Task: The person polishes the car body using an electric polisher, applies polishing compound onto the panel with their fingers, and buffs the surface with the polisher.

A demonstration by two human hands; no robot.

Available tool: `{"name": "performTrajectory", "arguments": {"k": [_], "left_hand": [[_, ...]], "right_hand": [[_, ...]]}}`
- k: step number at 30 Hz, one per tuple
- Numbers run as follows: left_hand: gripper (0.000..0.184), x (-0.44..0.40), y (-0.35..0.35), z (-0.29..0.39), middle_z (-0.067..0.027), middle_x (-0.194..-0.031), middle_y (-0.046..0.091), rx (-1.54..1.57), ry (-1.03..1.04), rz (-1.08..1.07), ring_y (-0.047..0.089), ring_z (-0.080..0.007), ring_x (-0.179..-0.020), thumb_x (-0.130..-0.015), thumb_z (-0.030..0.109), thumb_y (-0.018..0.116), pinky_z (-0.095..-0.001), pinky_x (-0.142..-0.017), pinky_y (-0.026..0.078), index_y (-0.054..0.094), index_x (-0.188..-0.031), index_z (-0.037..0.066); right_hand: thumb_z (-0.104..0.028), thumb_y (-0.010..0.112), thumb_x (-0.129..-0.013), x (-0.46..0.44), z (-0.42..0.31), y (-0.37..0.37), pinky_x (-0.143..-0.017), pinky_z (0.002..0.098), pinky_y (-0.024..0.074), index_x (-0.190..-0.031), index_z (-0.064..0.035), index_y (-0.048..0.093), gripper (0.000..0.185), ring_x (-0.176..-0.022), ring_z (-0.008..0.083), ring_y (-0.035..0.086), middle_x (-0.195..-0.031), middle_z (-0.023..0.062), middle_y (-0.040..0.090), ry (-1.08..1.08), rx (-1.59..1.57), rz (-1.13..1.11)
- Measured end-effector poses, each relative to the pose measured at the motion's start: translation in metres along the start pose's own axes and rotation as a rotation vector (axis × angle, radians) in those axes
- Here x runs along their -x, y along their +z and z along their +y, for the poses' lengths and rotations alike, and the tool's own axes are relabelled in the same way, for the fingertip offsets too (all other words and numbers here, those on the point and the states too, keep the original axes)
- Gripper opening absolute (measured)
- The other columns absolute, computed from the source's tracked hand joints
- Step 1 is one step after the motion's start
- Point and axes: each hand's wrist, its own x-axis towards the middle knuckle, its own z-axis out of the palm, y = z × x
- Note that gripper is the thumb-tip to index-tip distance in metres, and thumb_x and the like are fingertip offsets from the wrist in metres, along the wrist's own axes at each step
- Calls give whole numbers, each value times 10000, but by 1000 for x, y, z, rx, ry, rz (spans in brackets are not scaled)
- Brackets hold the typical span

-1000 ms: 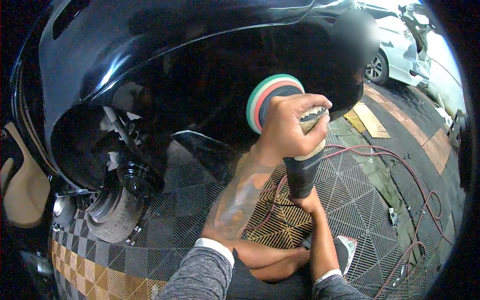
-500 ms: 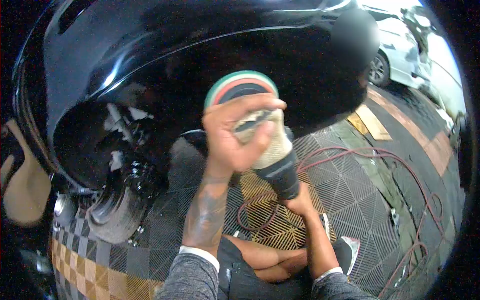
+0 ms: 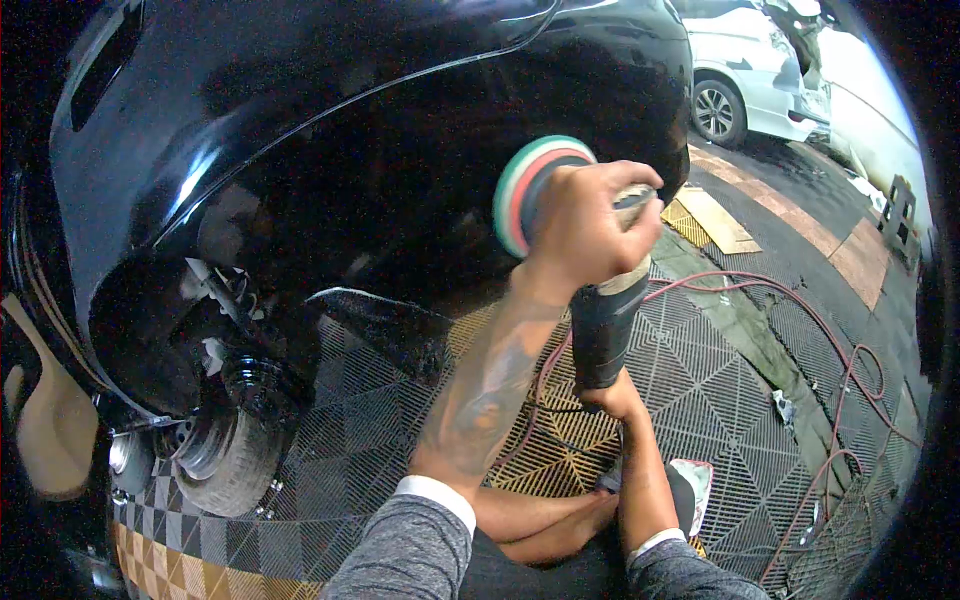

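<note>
A car polisher (image 3: 607, 330) with a dark body and a round green, white and orange pad (image 3: 512, 200) is held in both hands. Wrapped over its head, just behind the pad, is my left hand (image 3: 590, 222). My right hand (image 3: 617, 396) grips the rear end of the body, lower down. The pad faces the glossy black car bumper (image 3: 400, 170); whether it presses on the surface cannot be made out. My left hand hides part of the tool's head.
A bare wheel (image 3: 235, 460) sits at the lower left by the open wheel arch. A red hose (image 3: 800, 300) loops over the floor tiles (image 3: 720, 390) to the right. Flat cardboard (image 3: 722, 222) lies beyond, and a white car (image 3: 740, 70) stands at the upper right.
Both hands have carried the polisher to the right along the bumper. The pad has turned to face more to the left, and the view has shifted right.
</note>
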Motion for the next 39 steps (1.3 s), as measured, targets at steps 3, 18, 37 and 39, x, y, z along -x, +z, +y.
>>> {"name": "performTrajectory", "arguments": {"k": [3, 18, 37, 39], "left_hand": [[194, -6, 11, 4, -151, -748, 722, -93, -33, -63, 700, -277, -638, -756, 213, 721, -349, -632, 541, 766, -875, 66], [249, 67, -80, 25, -143, -952, 748, -38, -53, 155, 708, -214, -908, -792, 16, 634, -344, -866, 550, 724, -1017, -40], [192, 31, 15, 2, -128, -876, 752, -24, -57, 71, 726, -230, -816, -781, 113, 713, -339, -777, 556, 754, -945, 24], [188, 44, -8, 11, -135, -921, 752, 3, -108, 115, 715, -235, -872, -781, 85, 698, -355, -830, 550, 740, -940, -7]], "right_hand": [[-183, 866, -609, 0, 6, 0, -801, 351, 533, -1082, 12, 637, 560, -847, 198, 639, -939, 72, 700, 215, -146, -102], [-228, 813, -576, -9, -1, 24, -746, 398, 548, -889, 10, 681, 414, -747, 248, 695, -816, 147, 725, -59, 121, -352], [-134, 868, -524, 1, 37, -48, -915, 340, 510, -1173, -17, 624, 703, -953, 182, 622, -1072, 59, 694, 137, 2, -323], [-160, 866, -520, 2, 19, -37, -910, 353, 526, -1109, -11, 666, 639, -944, 206, 662, -1048, 86, 723, 89, 18, -340]]}}
